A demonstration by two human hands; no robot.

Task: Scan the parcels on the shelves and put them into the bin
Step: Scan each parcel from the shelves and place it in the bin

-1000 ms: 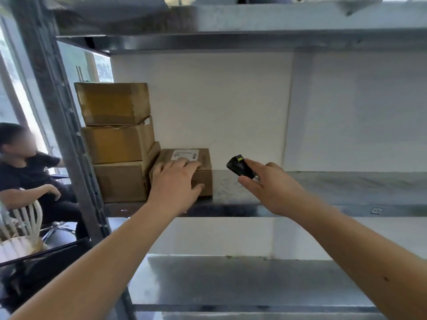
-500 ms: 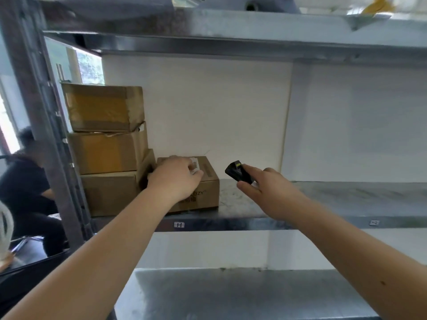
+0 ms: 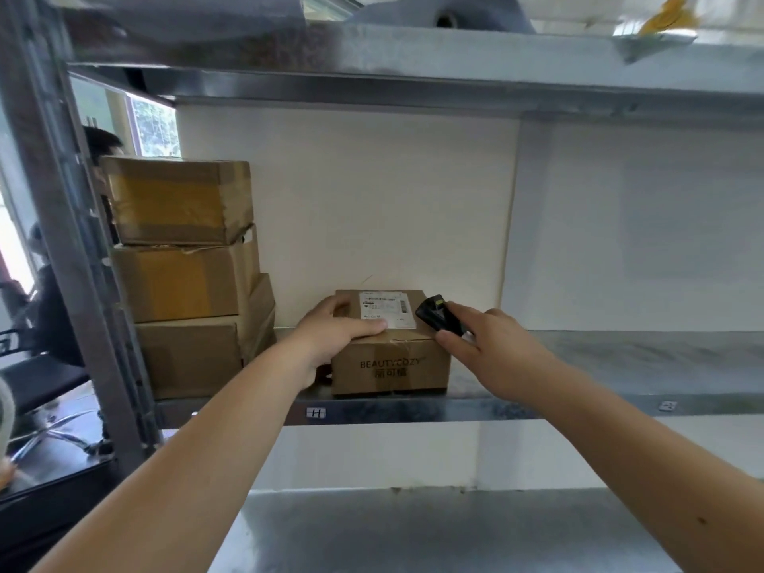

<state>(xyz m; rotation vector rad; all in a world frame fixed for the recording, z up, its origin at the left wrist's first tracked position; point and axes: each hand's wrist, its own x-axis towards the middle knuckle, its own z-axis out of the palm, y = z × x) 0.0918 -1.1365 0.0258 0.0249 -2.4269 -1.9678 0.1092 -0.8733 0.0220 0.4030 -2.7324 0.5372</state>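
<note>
My left hand point(image 3: 339, 337) lies over the top of the small parcel point(image 3: 390, 363), fingers curled over its far left corner and thumb stretched along the front top edge, so it is grasping the box. My right hand point(image 3: 492, 349) grips a small black scanner point(image 3: 437, 316) between thumb and forefinger, its nose held just beside the parcel's upper right corner and turned toward the white shipping label point(image 3: 385, 310) on the lid. The thumb sits close to that corner; I cannot tell whether it touches the cardboard.

The parcel stands upright at the front edge of the middle shelf point(image 3: 620, 401), a galvanised metal deck, with printed lettering on its front face reading BEAUTYCOZY. To its left, just apart from it, three larger brown boxes point(image 3: 186, 275) are stacked against the grey upright post point(image 3: 78, 250), the top one wrapped in tape and the middle one with a torn flap. Behind them is a pale wall. The upper shelf point(image 3: 454, 68) carries grey plastic bags, and a lower shelf point(image 3: 413, 535) shows under my forearms. Past the post, a person in dark clothes sits on a chair.
</note>
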